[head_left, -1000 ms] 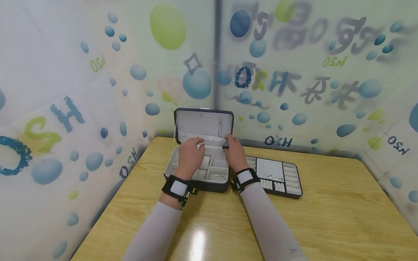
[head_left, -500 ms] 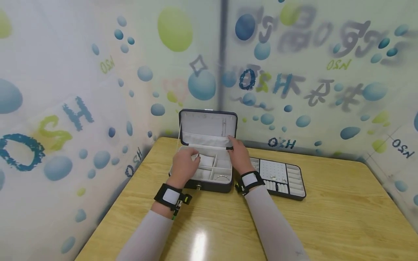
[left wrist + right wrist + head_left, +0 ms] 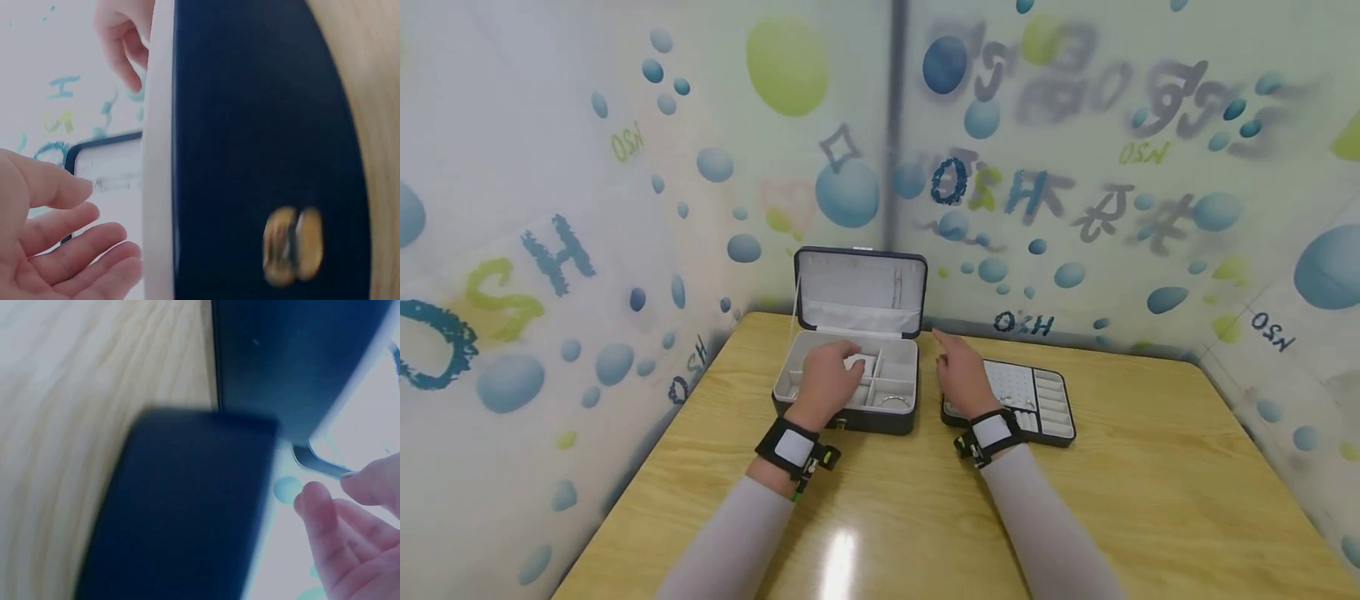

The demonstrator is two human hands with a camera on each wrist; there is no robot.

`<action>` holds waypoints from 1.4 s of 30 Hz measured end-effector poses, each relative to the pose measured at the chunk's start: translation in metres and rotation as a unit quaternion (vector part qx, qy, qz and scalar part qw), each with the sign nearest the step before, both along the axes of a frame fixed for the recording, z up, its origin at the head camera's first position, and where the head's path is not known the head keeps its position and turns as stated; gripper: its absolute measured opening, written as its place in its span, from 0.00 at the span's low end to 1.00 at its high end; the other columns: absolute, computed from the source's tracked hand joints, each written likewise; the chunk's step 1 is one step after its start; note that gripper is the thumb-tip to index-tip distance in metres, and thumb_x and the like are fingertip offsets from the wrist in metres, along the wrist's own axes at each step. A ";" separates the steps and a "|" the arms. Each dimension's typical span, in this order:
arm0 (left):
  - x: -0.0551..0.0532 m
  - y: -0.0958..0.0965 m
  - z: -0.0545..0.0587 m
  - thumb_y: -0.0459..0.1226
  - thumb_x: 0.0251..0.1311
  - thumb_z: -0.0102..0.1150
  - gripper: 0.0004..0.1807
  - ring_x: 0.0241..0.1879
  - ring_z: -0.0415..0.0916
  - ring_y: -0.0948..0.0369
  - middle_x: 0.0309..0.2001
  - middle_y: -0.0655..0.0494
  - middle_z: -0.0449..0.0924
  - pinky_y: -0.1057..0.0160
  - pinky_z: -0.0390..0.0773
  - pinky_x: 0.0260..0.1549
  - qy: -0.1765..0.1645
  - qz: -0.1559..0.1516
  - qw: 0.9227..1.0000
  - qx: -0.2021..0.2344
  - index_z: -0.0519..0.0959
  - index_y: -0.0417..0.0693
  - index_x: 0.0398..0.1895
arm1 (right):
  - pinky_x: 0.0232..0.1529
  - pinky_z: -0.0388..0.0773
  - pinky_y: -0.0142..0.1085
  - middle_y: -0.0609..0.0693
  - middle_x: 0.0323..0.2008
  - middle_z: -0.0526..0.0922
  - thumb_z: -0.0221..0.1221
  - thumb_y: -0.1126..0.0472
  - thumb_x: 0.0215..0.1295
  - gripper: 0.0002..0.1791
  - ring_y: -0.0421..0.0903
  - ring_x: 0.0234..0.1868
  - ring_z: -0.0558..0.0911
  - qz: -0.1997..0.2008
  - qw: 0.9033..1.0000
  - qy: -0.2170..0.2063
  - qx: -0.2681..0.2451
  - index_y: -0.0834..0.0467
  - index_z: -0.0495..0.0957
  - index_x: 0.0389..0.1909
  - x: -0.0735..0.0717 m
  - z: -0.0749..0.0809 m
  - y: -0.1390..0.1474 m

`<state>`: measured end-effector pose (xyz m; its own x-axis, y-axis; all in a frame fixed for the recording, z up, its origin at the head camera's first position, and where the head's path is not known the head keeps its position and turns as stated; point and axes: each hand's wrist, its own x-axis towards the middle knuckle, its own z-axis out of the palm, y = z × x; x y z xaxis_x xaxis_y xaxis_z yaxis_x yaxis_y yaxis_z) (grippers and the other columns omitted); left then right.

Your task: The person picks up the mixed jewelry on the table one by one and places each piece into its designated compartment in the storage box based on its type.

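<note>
A navy jewelry box [image 3: 880, 419] stands with its lid [image 3: 859, 287] raised, showing pale lining and compartments. My left hand [image 3: 827, 382] hovers over its left half, fingers loosely bent and holding nothing; it hides part of the compartments. A silvery bangle [image 3: 893, 402] lies in the front right compartment, and a white cushion [image 3: 867, 363] shows behind the left hand. To the right, my right hand [image 3: 964, 377] is above the left end of a dark-edged jewelry tray [image 3: 1054, 435], with its fingers loose and nothing in them.
The tray has a dotted earring panel [image 3: 1009, 383] with small earrings, ring rolls and a column of slots [image 3: 1052, 400]. A gold clasp [image 3: 292, 245] sits on the box front. Patterned curtains [image 3: 1052, 250] hang behind the wooden table [image 3: 1135, 500].
Both hands have come away from the lid's pocket. The left lowered over the box compartments; the right moved rightward, off the lid, to above the tray.
</note>
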<state>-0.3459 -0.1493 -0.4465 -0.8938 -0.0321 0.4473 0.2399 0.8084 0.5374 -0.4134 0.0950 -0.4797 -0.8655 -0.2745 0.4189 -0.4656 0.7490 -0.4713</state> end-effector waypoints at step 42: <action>0.000 0.184 -0.045 0.37 0.70 0.62 0.31 0.71 0.71 0.39 0.71 0.33 0.70 0.42 0.73 0.70 -0.147 -0.048 0.976 0.151 0.70 0.31 0.73 | 0.59 0.79 0.62 0.81 0.62 0.74 0.53 0.51 0.75 0.38 0.71 0.55 0.79 -0.194 0.938 -0.281 0.065 0.82 0.64 0.69 0.024 0.015 0.173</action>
<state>-0.3455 0.0343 -0.4918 -0.9876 -0.0334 0.1533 0.1052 0.5839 0.8050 -0.3896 0.2682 -0.4649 -0.9849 0.0897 -0.1483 0.1482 0.8791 -0.4529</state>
